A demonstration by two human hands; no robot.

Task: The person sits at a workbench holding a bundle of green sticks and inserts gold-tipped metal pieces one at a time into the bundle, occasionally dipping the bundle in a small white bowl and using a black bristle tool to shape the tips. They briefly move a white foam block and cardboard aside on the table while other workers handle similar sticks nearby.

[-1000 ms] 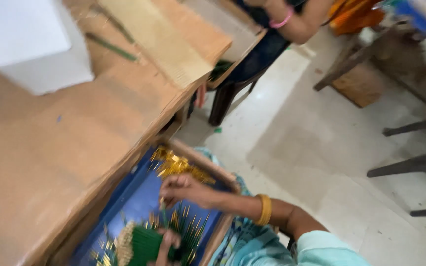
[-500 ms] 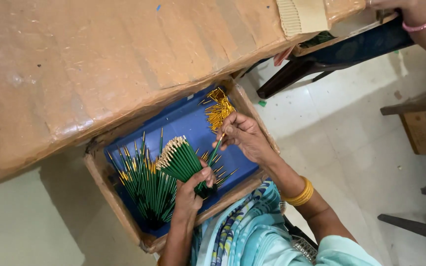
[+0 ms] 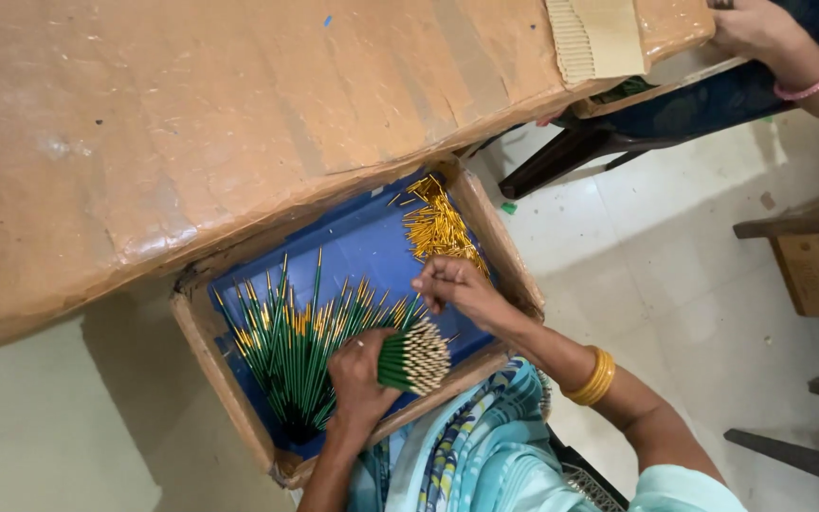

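Gripping a pencil bundle point(image 3: 413, 355), left hand point(image 3: 357, 377) stays closed; right hand point(image 3: 455, 284) pinches a cap mid-frame, loose pencils point(image 3: 286, 341) and caps point(image 3: 438, 228) remaining in tray point(image 3: 215, 356).

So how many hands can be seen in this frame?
3. The left hand grips a bundle of green pencils in the tray; the right hand is pinched beside it; another person's hand shows at the top right.

A single head-worn camera looks steeply down from above the person's lap, close to both hands. It faces the shallow blue-lined tray point(image 3: 353, 237) at centre, with the brown tabletop point(image 3: 191, 123) filling the far and left side and pale floor tiles point(image 3: 675, 275) on the right.
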